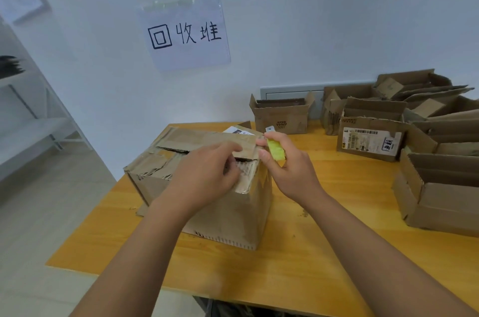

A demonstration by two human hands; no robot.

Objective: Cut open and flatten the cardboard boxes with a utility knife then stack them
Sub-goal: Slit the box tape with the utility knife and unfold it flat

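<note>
A worn cardboard box (207, 187) stands on the left part of the wooden table (324, 252), right under both hands. The left hand (204, 176) lies on its top near the right corner, fingers curled down over the edge of the top flap, the fingertips hidden in the gap below, so it grips the flap. The right hand (287, 169) is just beside that corner, closed around a yellow-green utility knife (275, 149) held upright; the knife's grey metal tip sticks up above the fingers, level with the flap's far edge, and whether the blade touches the cardboard I cannot tell. The box is brown, dented and creased, with strips of shiny tape across the top and down the right corner, a torn layer on the left of the lid, and a ragged lower edge. A white printed label (237, 131) shows at its far side. Further back and to the right, well apart from the hands, stand several opened boxes (368, 135) with flaps up, and some flattened cardboard (435, 93) on top of them. A paper sign (185, 34) with handwritten characters hangs on the wall.
</note>
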